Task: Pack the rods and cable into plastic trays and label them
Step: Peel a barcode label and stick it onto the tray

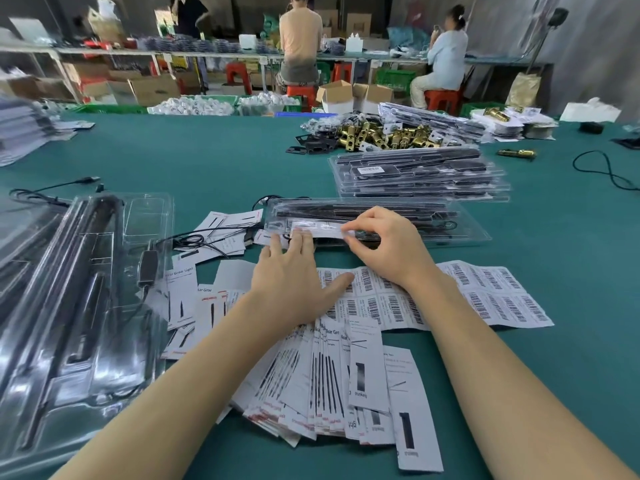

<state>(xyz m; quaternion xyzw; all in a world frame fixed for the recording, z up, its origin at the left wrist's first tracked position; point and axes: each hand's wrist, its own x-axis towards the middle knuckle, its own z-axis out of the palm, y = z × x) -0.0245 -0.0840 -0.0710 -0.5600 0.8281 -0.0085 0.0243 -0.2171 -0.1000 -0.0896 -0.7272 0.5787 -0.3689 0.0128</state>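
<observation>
A closed clear plastic tray point(450, 233) holding black rods and a cable lies across the green table in front of me. A white label strip point(318, 227) sits on its near edge. My left hand point(291, 271) lies flat, its straight fingers pressing the strip's left end. My right hand point(384, 244) pinches the strip's right end between thumb and forefinger. A sheet of barcode labels point(491, 299) lies under my wrists. An open tray point(79, 306) with black rods and a cable lies at the left.
Printed paper cards point(332, 379) fan out near the front edge, more point(225, 230) beside a loose black cable point(194, 237). A stack of packed trays point(419, 174) sits behind, with brass parts point(384, 135) beyond. People sit at benches at the back.
</observation>
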